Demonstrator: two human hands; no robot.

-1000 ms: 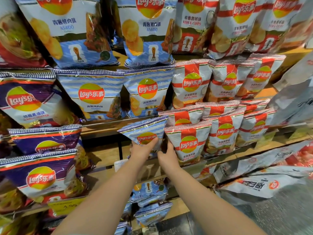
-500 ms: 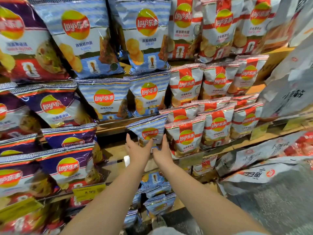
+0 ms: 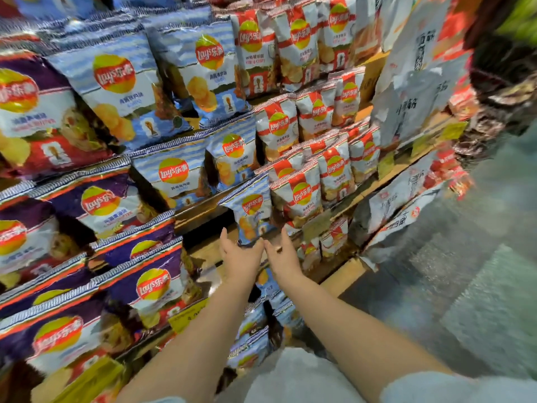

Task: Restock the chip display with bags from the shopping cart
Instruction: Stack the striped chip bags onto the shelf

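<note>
Both arms reach toward the chip display, hands side by side at mid shelf height. Left hand [image 3: 239,255] fingers spread and relaxed, holding nothing. Right hand [image 3: 281,254] fingers straight and apart, also holding nothing; fingertips look just short of the bags, contact hard to judge in the blur.

Small blue-striped bag [image 3: 252,210] stands on the wooden shelf [image 3: 374,186] just above the two hands, tilted a bit left, its lower edge near the gap between the thumbs. It leans against the red-and-white bag [image 3: 299,196] on its right; those red-and-white packs run tight in rows along the shelf to the right, no spare slot visible there.

Open room: a dark gap on the shelf to the left of the blue-striped bag, under the shelf lip, between it and the purple bags [image 3: 139,257]. That gap is the only bare stretch of board near the hands.

Above, bigger blue bags [image 3: 174,175] overhang the shelf edge and hang over the gap, so headroom looks low. Purple bags crowd the whole left side, stacked forward and overlapping. Yellow price tag [image 3: 190,314] sits on the lower shelf edge beside the left forearm. More small blue packs [image 3: 250,338] sit low between the two forearms. White printed bags [image 3: 406,196] fill the right end of the display, grey floor [image 3: 479,286] beyond. Cart not in view. Frame smeared at the edges.
</note>
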